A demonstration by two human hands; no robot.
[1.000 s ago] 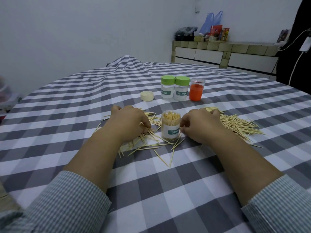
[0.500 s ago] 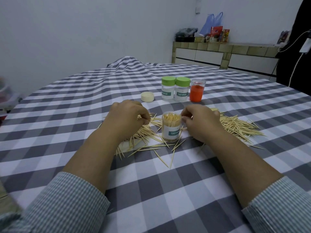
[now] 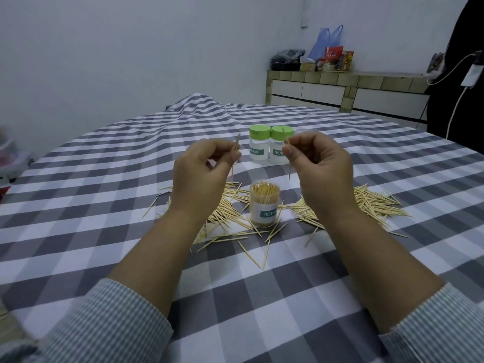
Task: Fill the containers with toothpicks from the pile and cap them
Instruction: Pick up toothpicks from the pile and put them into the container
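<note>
Left hand (image 3: pixel 203 167) raised above the table (image 3: pixel 78 205), pinching a toothpick (image 3: pixel 235 158) upright between thumb and fingers. Right hand (image 3: pixel 319 163) raised alike, pinching a second toothpick (image 3: pixel 289 172). Open jar (image 3: pixel 264 203) standing between and below both hands, packed with toothpicks, uncapped. Loose pile (image 3: pixel 372 205) spread on the checked cloth to either side of that jar. Two green-capped jars (image 3: pixel 259 146) side by side farther back, touching or nearly so.
</note>
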